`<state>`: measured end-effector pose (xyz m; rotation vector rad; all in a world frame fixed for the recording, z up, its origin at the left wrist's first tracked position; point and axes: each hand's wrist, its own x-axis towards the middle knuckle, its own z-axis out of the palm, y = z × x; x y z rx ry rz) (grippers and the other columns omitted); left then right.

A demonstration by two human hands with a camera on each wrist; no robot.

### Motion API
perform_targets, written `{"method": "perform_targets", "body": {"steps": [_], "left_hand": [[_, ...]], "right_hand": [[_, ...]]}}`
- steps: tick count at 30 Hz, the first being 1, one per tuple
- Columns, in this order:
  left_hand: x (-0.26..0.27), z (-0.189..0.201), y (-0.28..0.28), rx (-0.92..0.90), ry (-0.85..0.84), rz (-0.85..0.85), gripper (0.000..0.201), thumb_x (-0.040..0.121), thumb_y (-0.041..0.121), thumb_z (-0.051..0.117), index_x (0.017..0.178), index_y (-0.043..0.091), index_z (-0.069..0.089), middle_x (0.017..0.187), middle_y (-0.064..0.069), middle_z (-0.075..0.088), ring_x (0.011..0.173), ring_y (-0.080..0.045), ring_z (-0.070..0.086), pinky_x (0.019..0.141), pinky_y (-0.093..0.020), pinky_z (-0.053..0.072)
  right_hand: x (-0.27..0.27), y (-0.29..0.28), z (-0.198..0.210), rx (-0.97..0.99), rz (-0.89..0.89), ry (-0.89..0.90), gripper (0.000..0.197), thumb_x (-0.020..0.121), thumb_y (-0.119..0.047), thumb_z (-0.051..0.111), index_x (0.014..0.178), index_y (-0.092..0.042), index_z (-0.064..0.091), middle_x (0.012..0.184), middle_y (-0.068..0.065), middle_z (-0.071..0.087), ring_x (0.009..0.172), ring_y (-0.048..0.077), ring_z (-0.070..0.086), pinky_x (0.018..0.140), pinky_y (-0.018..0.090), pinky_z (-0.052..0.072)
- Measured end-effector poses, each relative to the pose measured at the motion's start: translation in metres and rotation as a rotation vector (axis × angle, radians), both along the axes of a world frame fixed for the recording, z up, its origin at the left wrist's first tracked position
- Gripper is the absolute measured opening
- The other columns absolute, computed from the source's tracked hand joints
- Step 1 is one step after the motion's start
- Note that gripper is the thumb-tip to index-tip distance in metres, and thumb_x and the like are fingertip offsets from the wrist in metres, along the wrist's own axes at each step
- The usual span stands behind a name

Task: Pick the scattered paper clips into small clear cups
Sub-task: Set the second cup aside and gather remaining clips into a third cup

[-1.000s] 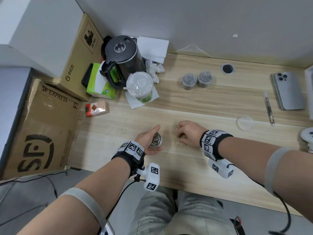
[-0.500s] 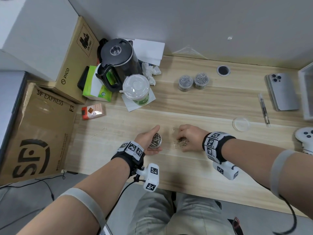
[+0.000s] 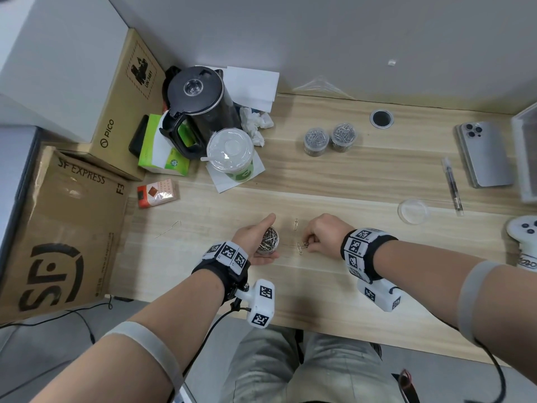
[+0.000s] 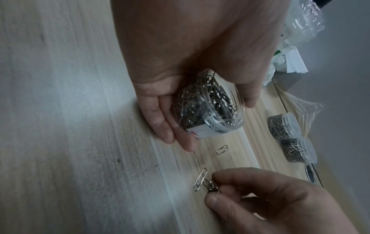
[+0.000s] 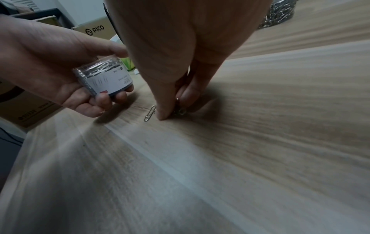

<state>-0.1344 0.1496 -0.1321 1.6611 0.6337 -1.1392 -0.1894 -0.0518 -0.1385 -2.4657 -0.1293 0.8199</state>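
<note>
left hand [image 3: 252, 238] grips 1 cup [image 3: 268, 241] | right hand [image 3: 325, 234] pinches clips [image 4: 212, 187] | 2 loose clips [image 3: 295, 224]

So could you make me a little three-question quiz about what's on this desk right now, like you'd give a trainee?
1. True or false: the left hand holds a clear cup of paper clips.
2. How many filled cups stand at the back of the desk?
3. What is the right hand doing? A) holding the pen B) pinching a few clips at the desk C) lifting the phone

Key: 1 true; 2 two; 3 B.
</note>
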Motion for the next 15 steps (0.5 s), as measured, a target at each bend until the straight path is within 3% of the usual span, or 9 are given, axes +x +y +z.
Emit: {"method": "perform_targets", "body": {"steps": [12, 15], "left_hand": [[0.0001, 0.0011, -0.0042, 0.01, 0.006, -0.005, 0.051, 0.084, 0.06, 0.069, 0.106, 0.014, 0.062, 0.08, -0.009, 0.071, 0.07, -0.03, 0.072, 0.083, -0.046, 0.061], [0.0001, 0.001, -0.0049, 0.01, 0.005, -0.009, 0.053, 0.083, 0.061, 0.069, 0.106, 0.014, 0.063, 0.08, -0.009, 0.071, 0.069, -0.03, 0.072, 0.082, -0.045, 0.062]], "right_hand": [[0.004, 0.001, -0.0034, -0.058, 0.012, -0.019, 0.011, 0.076, -0.023, 0.078, 0.086, -0.02, 0.075, 0.088, -0.002, 0.071, 0.088, 0.017, 0.063, 0.078, 0.027, 0.049], [0.0032, -0.0003, -0.0062, -0.047, 0.036, -0.065, 0.009, 0.074, -0.023, 0.08, 0.08, -0.02, 0.074, 0.095, -0.002, 0.061, 0.097, 0.015, 0.053, 0.084, 0.03, 0.047]]}}
